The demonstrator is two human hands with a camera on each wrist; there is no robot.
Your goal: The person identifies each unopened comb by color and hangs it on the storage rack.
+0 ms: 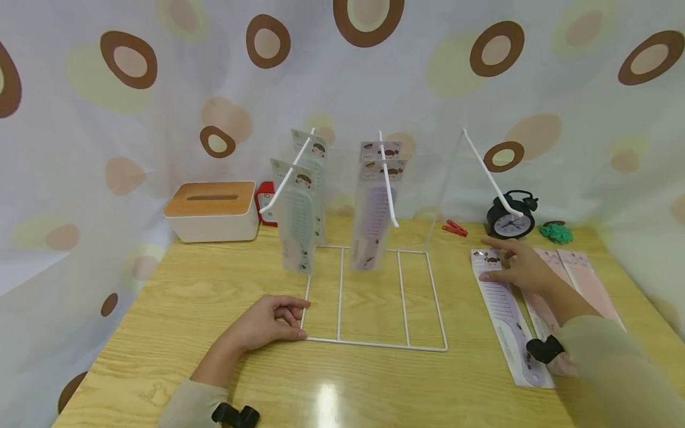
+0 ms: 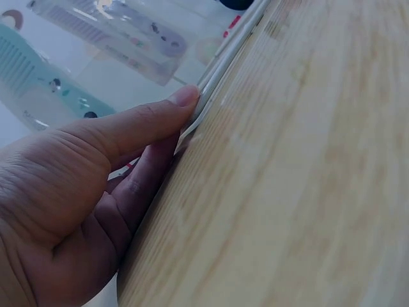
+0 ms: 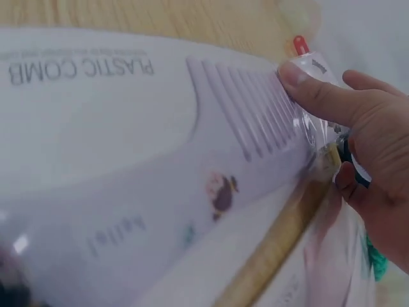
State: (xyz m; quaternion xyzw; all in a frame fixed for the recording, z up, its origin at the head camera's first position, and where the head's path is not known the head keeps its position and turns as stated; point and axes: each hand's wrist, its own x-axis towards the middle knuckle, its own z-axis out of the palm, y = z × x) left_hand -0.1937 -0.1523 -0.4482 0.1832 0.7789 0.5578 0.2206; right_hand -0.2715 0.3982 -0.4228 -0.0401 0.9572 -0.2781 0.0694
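Observation:
A white wire display rack [image 1: 374, 345] stands on the table with three hooks slanting forward. My left hand [image 1: 273, 321] holds the left side of its base near the front corner; in the left wrist view, thumb and finger pinch the wire. At the right lies a purple plastic comb [image 1: 505, 315] in a clear pack with a printed card. My right hand [image 1: 521, 267] grips this pack near its upper end, thumb at the left edge, a curled finger at the right. Packaged green combs [image 1: 297, 220] hang on the left hook, packaged purple combs [image 1: 374, 214] on the middle one.
Pink packs [image 1: 588, 279] lie to the right, partly under my right forearm. Along the back are a tissue box [image 1: 214, 223], a red clock [image 1: 266, 205], a red clip [image 1: 455, 228], a black alarm clock [image 1: 511, 224] and a green bundle [image 1: 556, 233]. The right hook [image 1: 489, 172] bears nothing.

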